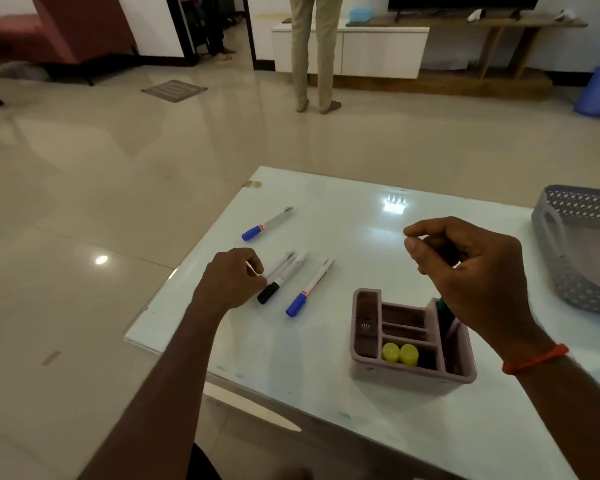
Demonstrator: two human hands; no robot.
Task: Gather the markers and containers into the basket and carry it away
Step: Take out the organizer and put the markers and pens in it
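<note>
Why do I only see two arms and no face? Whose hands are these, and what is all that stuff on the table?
The camera sits on a person's head, looking down, so you see only their arms. The left hand pinches a marker from a small bunch beside a black-capped marker. Two blue-capped markers lie loose on the white table. The right hand hovers above a pink organizer; it seems to hold nothing, though its palm is hidden. The organizer holds two yellow caps. A grey basket waits at the right edge.

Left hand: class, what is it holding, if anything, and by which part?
The left hand pinches a white marker at its capped end; the cap is hidden.
</note>
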